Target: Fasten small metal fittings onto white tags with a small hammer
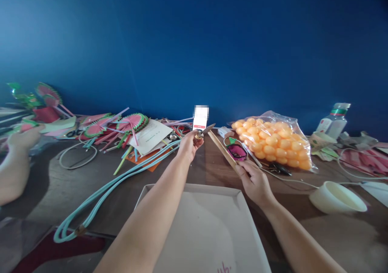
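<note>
My left hand (pixel 190 147) is closed round a small metal tool (pixel 208 128) with a dark, pointed blade aimed up and to the right. Its exact kind is hard to make out. In my right hand (pixel 254 183) is the lower end of a long, flat tan strip (pixel 223 149), pinched between thumb and fingers. The strip slants up to the left, its far end close to the blade; whether they touch is unclear. Just beyond my right fingers lies a purple, dark-rimmed piece (pixel 237 152) with a green leaf shape. A lit phone (pixel 200 118) stands behind my left hand.
An open pale box (pixel 200 224) sits below my forearms. Right of centre are a clear bag of orange balls (pixel 277 141), a cream bowl (pixel 336 198) and a bottle (pixel 333 121). Leftward lie watermelon-patterned paper fans (pixel 132 123), a looped pale-blue cord (pixel 100 196) and another person's hand (pixel 24 139).
</note>
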A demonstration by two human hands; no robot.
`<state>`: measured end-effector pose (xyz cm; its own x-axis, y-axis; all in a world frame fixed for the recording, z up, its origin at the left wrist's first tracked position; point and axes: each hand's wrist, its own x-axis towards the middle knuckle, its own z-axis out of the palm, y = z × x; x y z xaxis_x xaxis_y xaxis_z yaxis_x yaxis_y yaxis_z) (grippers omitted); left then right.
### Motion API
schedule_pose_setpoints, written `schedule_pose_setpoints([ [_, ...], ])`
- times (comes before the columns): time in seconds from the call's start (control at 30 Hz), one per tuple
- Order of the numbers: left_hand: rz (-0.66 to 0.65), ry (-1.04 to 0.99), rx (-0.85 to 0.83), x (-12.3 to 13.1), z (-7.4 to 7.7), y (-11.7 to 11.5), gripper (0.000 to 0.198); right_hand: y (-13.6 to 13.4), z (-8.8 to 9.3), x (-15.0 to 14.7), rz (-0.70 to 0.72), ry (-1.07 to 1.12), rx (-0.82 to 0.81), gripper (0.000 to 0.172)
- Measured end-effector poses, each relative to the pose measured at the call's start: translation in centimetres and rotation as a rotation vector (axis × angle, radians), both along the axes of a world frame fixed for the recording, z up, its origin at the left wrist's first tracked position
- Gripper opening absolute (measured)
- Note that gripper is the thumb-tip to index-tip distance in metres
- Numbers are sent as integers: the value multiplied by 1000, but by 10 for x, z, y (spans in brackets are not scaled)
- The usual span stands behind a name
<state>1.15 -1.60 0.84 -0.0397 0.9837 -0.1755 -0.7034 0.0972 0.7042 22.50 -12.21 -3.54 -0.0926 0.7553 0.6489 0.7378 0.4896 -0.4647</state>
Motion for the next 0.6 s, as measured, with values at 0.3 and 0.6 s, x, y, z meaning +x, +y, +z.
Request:
schedule_pose_setpoints([
  [0.3, -34, 19, 74, -1, 0, -3, 18, -3, 8, 1, -22, 104, -45, 24],
  [0.6, -68, 76, 117, -1, -4, 0, 28, -1, 4, 0, 12, 85, -60, 23],
])
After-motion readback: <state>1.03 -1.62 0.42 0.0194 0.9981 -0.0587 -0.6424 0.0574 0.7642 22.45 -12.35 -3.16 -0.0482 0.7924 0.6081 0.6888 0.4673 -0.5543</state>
